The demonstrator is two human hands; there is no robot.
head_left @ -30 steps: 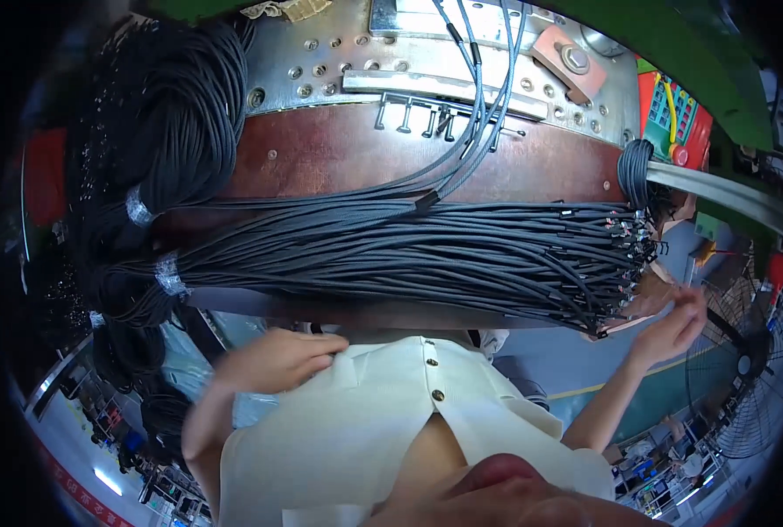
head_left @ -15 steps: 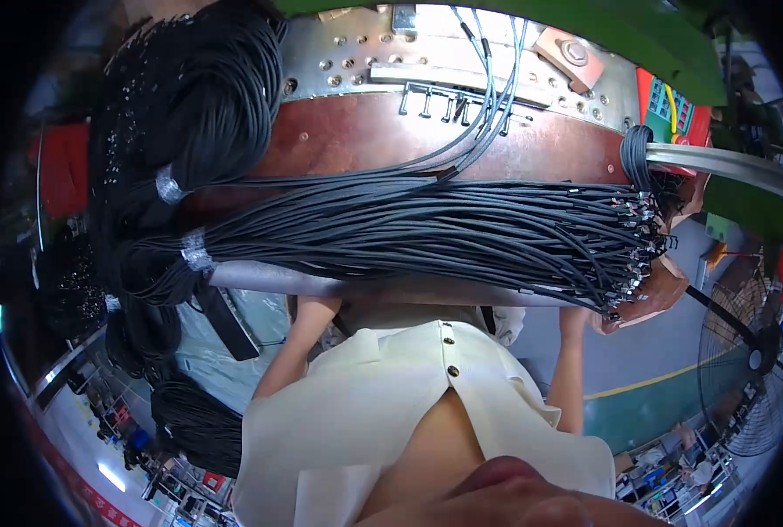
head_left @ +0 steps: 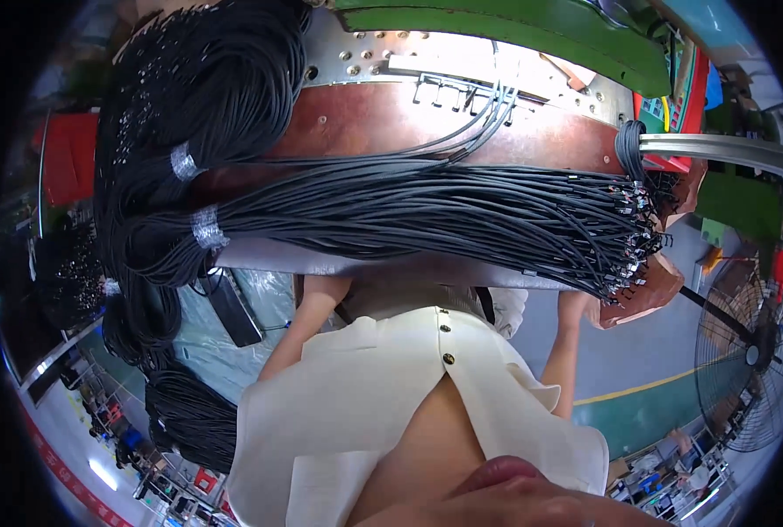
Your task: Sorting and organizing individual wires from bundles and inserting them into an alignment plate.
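Observation:
Both of my hands are hidden under the near edge of the bench. Only my left forearm (head_left: pixel 311 318) and my right forearm (head_left: pixel 566 338) show, reaching beneath it. Above them a thick bundle of black cables (head_left: pixel 391 211) lies across the bench, bound at its left by a clear tape band (head_left: pixel 207 227). Small metal terminals (head_left: pixel 630 237) crowd its right end. A few cables (head_left: pixel 484 127) stray from it toward the metal plate. Behind, at the left, a second coiled cable bundle (head_left: pixel 233 79) carries its own tape band (head_left: pixel 183 162).
A green machine part (head_left: pixel 514 39) overhangs the perforated metal plate (head_left: pixel 352 66). Black hooked pins (head_left: pixel 448 95) stand along a bar there. To the right are a metal rail (head_left: pixel 716 149), a piece of brown cardboard (head_left: pixel 642 303) and a black fan (head_left: pixel 751 356).
My view has shifted slightly, so the green machine part covers more of the upper picture. The stray cables' upper lengths show less. The bundle lies much the same.

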